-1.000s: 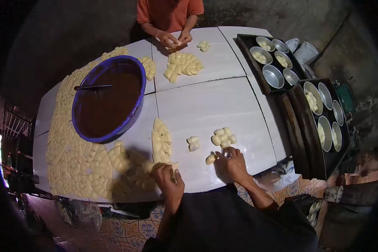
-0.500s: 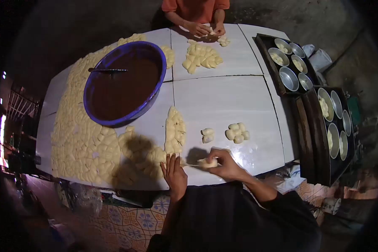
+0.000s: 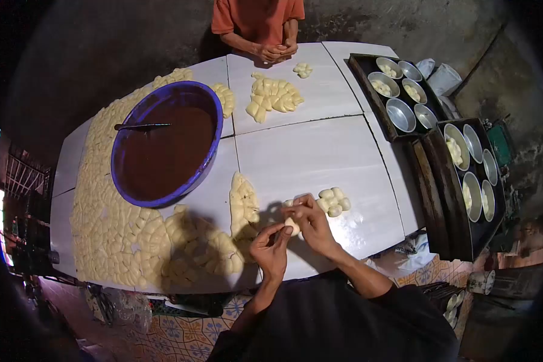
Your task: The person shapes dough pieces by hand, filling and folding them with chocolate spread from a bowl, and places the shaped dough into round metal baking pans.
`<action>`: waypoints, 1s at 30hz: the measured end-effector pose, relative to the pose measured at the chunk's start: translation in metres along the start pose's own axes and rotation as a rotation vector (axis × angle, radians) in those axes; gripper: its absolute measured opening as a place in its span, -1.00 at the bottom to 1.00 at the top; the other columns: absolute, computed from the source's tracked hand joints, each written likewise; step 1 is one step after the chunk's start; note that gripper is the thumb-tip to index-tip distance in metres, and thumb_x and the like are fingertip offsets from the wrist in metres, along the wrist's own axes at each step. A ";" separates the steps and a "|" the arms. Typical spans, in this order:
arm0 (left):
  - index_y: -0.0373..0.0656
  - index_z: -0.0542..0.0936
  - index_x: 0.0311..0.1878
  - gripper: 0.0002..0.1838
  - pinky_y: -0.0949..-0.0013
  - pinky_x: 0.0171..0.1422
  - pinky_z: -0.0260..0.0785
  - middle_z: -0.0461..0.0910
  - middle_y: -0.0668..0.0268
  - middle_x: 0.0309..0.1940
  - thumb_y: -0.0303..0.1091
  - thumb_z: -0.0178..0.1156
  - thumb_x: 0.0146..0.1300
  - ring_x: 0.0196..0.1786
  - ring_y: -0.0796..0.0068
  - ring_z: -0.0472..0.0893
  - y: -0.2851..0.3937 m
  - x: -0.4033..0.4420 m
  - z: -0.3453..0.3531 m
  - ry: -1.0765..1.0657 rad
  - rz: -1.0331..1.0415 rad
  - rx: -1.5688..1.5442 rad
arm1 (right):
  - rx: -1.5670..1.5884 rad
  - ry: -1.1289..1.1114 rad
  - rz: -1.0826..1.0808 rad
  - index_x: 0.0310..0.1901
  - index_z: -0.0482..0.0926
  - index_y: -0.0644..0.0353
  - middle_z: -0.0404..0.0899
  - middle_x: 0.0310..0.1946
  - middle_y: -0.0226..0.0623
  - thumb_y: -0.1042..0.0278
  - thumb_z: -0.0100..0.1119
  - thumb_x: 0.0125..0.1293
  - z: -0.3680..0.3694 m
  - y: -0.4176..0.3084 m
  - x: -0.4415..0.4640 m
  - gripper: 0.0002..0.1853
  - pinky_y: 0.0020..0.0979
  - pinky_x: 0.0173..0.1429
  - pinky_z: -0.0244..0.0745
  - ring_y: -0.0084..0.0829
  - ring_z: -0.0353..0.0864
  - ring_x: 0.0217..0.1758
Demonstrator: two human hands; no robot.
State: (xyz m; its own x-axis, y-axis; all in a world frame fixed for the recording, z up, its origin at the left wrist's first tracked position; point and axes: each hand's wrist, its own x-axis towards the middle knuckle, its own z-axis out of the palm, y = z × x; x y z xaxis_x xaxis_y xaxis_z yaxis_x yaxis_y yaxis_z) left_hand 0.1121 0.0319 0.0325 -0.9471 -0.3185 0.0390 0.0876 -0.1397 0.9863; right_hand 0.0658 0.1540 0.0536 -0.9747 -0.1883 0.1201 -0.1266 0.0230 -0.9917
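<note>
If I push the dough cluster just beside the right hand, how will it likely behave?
The dough cluster would probably dent softly, judging by its plump, rounded lobes. It may bend or split, since visible creases separate the pieces. Rolling seems unlikely, as several pieces sit side by side on the table.

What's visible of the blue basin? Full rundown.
The blue basin is wide, round and plastic-looking, standing upright on the white table. Smooth brown contents fill it partway; liquid or paste, I can't tell. A dark, slender utensil reaches in over the left side. Dough pieces crowd around its left; nobody is touching it.
</note>
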 end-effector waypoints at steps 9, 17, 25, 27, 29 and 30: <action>-0.34 0.35 0.30 -0.28 0.22 0.17 0.44 0.53 0.11 0.12 0.14 0.03 0.35 0.08 0.25 0.55 -0.011 0.024 -0.035 -0.180 -0.762 -1.349 | 0.359 -0.404 0.148 0.41 0.12 0.11 0.14 0.40 -0.11 0.23 0.50 0.00 0.021 0.005 0.020 -0.04 -0.15 0.41 0.19 -0.24 0.19 0.40; -0.33 0.61 0.05 -0.06 0.25 0.05 0.34 0.60 0.11 -0.23 0.45 -0.38 0.36 -0.23 0.34 0.49 0.052 0.237 -0.093 0.051 0.022 0.184 | 0.306 -0.427 0.107 0.50 -0.56 -0.11 -0.24 0.54 -0.12 -0.20 0.63 -0.28 0.008 0.045 0.052 0.58 -0.25 0.14 0.39 -0.22 0.16 0.36; -0.29 0.65 -0.13 -0.16 0.13 -0.17 0.35 0.56 0.11 -0.49 0.32 -0.40 0.44 -0.41 0.26 0.49 -0.012 0.285 -0.115 -0.007 -0.030 1.071 | 0.365 -0.374 0.156 0.54 -0.40 -0.12 -0.11 0.52 -0.19 0.30 0.52 0.02 0.005 0.069 0.059 0.29 -0.33 0.11 0.45 -0.31 0.19 0.35; -0.29 0.64 -0.06 -0.23 0.11 -0.11 0.39 0.62 0.02 -0.37 0.26 -0.34 0.46 -0.31 0.17 0.58 0.034 0.231 -0.070 0.195 0.186 0.781 | 0.491 -0.314 0.152 0.54 -0.32 -0.10 -0.01 0.48 -0.25 0.54 0.29 0.22 0.009 0.070 0.058 0.08 -0.41 0.09 0.50 -0.40 0.28 0.27; -0.30 0.63 0.01 -0.31 0.12 0.02 0.42 0.65 0.02 -0.29 0.16 -0.27 0.48 -0.14 0.09 0.64 0.042 0.182 -0.059 0.049 0.029 0.355 | 0.670 -0.198 0.257 0.51 0.00 0.00 0.23 0.36 -0.23 0.52 0.18 0.33 0.019 0.071 0.060 -0.20 -0.47 0.14 0.45 -0.50 0.41 0.20; -0.33 0.60 0.06 -0.36 0.18 0.01 0.42 0.64 0.10 -0.28 0.10 -0.23 0.49 -0.19 0.17 0.62 0.047 0.163 -0.044 0.065 -0.266 0.055 | 0.673 -0.200 0.257 0.51 0.00 0.00 0.23 0.36 -0.23 0.52 0.18 0.33 0.023 0.069 0.062 -0.20 -0.47 0.14 0.45 -0.50 0.41 0.20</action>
State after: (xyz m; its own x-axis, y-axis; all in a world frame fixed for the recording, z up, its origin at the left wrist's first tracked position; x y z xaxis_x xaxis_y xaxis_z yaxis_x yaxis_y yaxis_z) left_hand -0.0245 -0.0682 0.0786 -0.9127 -0.3368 -0.2315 -0.1806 -0.1758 0.9677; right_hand 0.0008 0.1215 -0.0084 -0.8983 -0.4343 -0.0664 0.3032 -0.5034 -0.8091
